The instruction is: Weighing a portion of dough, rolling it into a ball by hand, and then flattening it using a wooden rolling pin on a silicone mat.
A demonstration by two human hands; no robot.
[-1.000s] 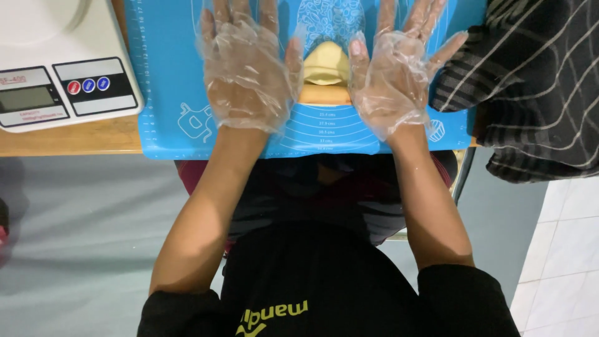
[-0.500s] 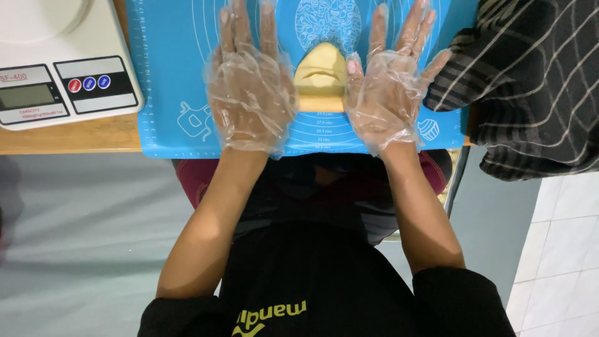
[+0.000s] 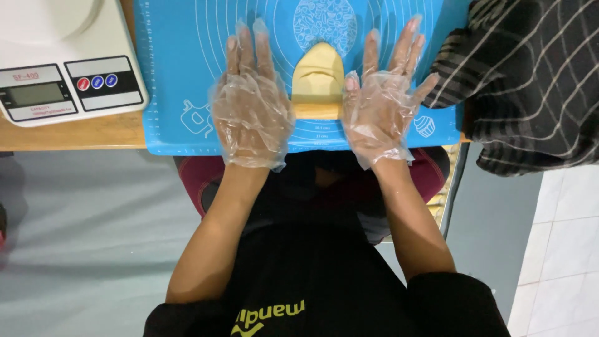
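Your left hand [image 3: 251, 112], in a loose clear plastic glove, lay flat on the blue silicone baking mat [image 3: 175, 81], fingers straight and close together, gripping nothing. Your right hand [image 3: 379, 106], gloved the same, lay flat too, fingers spread wider, thumb out, also holding nothing.

Between them sat the pale yellow lump of dough [image 3: 318, 78], pointed at its far end, with a fold line across it. Its near edge rested on what looked like a wooden roller, mostly hidden under both palms. The left hand was just beside the dough; the right thumb touched its edge.

A white digital kitchen scale [image 3: 68, 68] stood on the wooden table, overlapping the mat's left edge. A dark striped cloth [image 3: 530, 81] lay at the right.

Judged step: rolling the dough out, palms bearing on the roller. Any further pass would call for even pressure from both palms, kept level so the dough stays centred.
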